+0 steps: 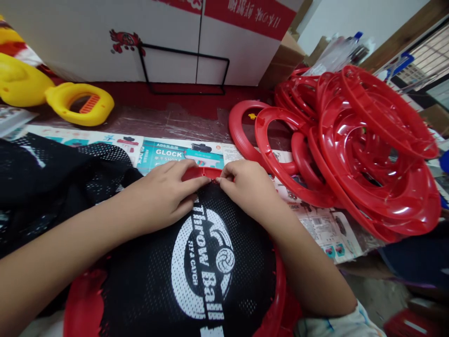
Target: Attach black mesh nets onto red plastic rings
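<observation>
A black mesh net [147, 271] with white "Throw Ball" lettering lies stretched over a red plastic ring [82, 304] in front of me. At the ring's far edge, my left hand [168, 192] has its fingers over the red rim and its thumb pressed on the net's edge. Close beside it, my right hand [249, 189] pinches the same edge between thumb and bent fingers. The thumb tips nearly meet at the rim. What lies under the right fingertips is too small to make out. Along the ring's sides, the net's ragged edge shows against the red plastic.
Loose red rings [379, 187] are heaped at the right. More black mesh fabric [63, 182] lies at the left. Yellow plastic pieces [84, 105] sit at the back left. Behind stand a white and red carton [168, 28] and a black wire frame [185, 50]. Printed card sheets [164, 152] cover the table.
</observation>
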Available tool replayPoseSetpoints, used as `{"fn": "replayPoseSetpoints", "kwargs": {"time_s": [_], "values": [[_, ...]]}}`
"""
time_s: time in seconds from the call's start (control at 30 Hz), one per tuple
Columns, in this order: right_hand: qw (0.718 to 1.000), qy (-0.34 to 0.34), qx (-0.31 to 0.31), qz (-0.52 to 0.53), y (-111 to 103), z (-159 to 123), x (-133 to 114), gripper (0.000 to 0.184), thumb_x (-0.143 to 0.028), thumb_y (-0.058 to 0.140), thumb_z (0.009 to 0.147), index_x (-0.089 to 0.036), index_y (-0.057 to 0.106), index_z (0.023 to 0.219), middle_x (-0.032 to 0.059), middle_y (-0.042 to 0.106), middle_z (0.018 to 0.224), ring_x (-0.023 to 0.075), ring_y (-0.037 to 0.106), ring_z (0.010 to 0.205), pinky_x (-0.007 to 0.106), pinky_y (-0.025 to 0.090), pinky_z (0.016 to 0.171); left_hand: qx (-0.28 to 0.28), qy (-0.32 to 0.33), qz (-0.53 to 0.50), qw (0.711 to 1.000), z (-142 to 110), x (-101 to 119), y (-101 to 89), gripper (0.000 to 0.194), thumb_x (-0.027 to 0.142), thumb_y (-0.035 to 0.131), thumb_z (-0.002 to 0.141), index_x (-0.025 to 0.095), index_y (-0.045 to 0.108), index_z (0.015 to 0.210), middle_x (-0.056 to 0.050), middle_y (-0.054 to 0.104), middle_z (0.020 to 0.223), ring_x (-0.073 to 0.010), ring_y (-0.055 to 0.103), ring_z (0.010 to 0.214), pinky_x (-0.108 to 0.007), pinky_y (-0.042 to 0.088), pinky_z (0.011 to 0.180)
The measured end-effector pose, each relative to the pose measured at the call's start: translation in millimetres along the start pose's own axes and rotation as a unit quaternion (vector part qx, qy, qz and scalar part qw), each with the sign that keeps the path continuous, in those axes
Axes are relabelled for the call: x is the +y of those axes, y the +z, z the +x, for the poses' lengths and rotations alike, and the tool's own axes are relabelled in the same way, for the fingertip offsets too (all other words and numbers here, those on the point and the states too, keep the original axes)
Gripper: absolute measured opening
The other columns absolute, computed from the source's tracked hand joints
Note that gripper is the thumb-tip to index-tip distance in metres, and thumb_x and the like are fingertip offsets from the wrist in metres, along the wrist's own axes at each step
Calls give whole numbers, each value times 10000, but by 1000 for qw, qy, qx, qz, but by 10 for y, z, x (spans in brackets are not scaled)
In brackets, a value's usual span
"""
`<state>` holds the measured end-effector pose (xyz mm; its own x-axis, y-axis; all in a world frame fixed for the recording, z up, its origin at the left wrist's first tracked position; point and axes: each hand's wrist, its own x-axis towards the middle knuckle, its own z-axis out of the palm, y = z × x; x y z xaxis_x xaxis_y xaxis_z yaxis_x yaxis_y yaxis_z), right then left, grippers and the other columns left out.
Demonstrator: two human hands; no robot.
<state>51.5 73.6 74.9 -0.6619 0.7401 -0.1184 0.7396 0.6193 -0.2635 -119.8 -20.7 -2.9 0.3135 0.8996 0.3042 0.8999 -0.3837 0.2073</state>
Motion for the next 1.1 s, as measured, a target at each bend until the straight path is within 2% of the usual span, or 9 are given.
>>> {"fn": "replayPoseSetpoints", "kwargs": {"time_s": [0.1,0.23,0.4,0.53,0.6,0.67,0.83,0.97,1.1], "values": [[1000,-1,-25,-11,-81,-63,-24,128,-153,601,842,-150,694,753,43,681,758,147,562,663,264,339,599,-18,-21,-11,1000,-12,-4,-53,427,253,442,881,193,598,1274,-205,466,1286,-371,538,1112,-544,489,918],[995,1,-89,-42,-200,-143,-2,162,-283,669,851,-161,717,757,60,689,764,158,561,634,275,330,568,-57,-55,13,997,-20,-7,-174,407,331,449,870,216,619,1221,-179,524,1182,-341,578,955,-523,507,813],[982,-14,-159,-96,-203,-166,-20,236,-347,669,883,-156,738,764,75,670,692,170,539,586,293,322,566,-69,-90,76,991,-10,63,-245,374,356,418,840,194,650,1086,-174,562,1051,-378,579,927,-561,495,775],[982,-29,-152,-108,-145,-147,-70,220,-310,649,899,-142,737,786,97,671,719,189,551,627,305,302,587,-32,-44,45,998,-18,69,-176,466,293,393,840,89,543,1231,-241,496,1287,-425,489,1209,-598,446,979],[985,-31,-147,-85,-124,-137,-76,189,-279,664,880,-144,726,764,84,660,708,178,539,626,301,293,594,-20,-28,1,999,-33,43,-126,513,256,384,851,97,452,1334,-222,416,1423,-387,388,1352,-570,372,1101],[990,-16,-134,-32,-115,-126,-60,148,-231,684,844,-155,702,719,40,627,650,149,511,598,285,292,596,-23,-26,-37,999,-48,13,-87,543,221,370,863,133,383,1399,-190,374,1484,-344,325,1415,-548,331,1148],[988,-2,-102,117,-116,-86,42,110,-167,744,761,-165,652,702,-41,587,626,96,484,592,237,299,602,-60,-12,-54,997,-44,-21,-86,544,206,388,847,179,414,1390,-173,436,1437,-343,445,1313,-562,413,1068],[977,20,-125,171,-89,-30,118,139,-200,749,776,-154,646,695,-46,564,592,91,480,572,232,305,575,-60,-19,-54,997,-15,4,-128,569,214,425,812,143,418,1377,-183,479,1375,-353,488,1238,-563,441,1026],[974,42,-91,201,-44,30,148,118,-179,711,783,-143,649,689,-32,560,594,100,491,586,233,316,566,-42,-11,-54,998,-10,25,-126,571,177,412,797,116,405,1365,-188,478,1357,-348,468,1245,-554,421,1043]]}}
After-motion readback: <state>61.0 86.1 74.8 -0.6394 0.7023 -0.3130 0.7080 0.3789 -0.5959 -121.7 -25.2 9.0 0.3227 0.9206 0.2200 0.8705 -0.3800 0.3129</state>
